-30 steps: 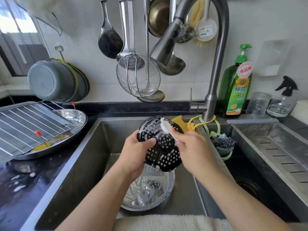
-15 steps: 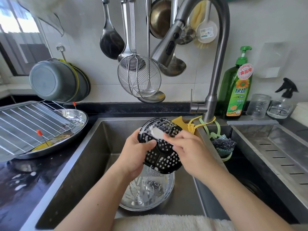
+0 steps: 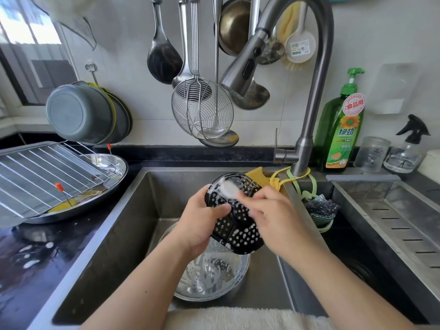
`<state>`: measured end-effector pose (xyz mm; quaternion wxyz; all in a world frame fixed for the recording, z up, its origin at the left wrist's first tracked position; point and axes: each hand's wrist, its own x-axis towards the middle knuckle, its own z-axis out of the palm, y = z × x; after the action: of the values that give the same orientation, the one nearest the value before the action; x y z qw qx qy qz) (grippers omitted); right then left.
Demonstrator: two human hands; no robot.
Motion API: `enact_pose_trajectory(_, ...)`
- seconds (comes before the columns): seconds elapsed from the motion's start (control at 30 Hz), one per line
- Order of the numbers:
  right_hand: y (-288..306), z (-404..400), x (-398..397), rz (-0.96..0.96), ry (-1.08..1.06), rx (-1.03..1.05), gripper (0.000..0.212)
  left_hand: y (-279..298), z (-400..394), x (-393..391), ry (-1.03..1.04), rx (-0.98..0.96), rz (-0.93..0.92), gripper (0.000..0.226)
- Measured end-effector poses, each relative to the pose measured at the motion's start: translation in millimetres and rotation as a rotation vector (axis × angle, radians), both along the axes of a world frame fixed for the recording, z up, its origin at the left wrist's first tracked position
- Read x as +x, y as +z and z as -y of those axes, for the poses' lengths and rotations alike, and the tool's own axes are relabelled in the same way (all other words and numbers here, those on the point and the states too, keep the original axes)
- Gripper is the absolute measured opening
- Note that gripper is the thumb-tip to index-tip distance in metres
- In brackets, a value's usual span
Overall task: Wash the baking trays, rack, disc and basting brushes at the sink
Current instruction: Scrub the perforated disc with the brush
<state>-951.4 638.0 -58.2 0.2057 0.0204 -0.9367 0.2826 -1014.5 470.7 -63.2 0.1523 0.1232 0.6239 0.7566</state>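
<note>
Disc [image 3: 234, 223] held tilted over sink [image 3: 133, 222], soapy face toward viewer. Left hand [image 3: 202, 219] grips disc rim at 9 o'clock. Right hand [image 3: 273, 215] pinches brush [image 3: 228, 188], blurred; bristles on disc at 11 o'clock. Unscrubbed area judged toward 5 o'clock.

Both bare forearms are reaching forward and upward from the lower edge of the view, converging toward the middle. The left hand [image 3: 205, 221] is curling round the left rim of the black perforated disc [image 3: 238, 231], its thumb lying across the front face and its fingers wrapping behind, holding it tilted. The right hand [image 3: 273, 210] is coming in from the right with its back turned upward, its fingers pinching the handle of a white brush [image 3: 228, 186] whose head is pressing on the upper part of the disc. The right hand is showing motion blur; the wrists are staying apart.
</note>
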Motion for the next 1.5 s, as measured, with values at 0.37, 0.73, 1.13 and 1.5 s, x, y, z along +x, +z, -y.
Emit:
enact_pose_trajectory(0.37, -3, 11, 1, 0.000, 0.092, 0.072, 0.050, -3, -1, 1, -0.051, 0.021, 0.024, 0.032)
enact_pose_trajectory(0.73, -4, 9, -4, -0.012, -0.009, 0.011, 0.051, 2, -3, 3, -0.112, 0.255, 0.143, 0.051)
enact_pose_trajectory(1.13, -8, 25, 3, 0.040, 0.156, 0.071, 0.049, 15, 4, 4, -0.174, 0.694, 0.334, 0.049)
enact_pose_trajectory(1.5, -8, 19, 0, -0.056, 0.002, 0.110, 0.051, 14, -3, 4, 0.001, 0.543, 0.313, 0.058)
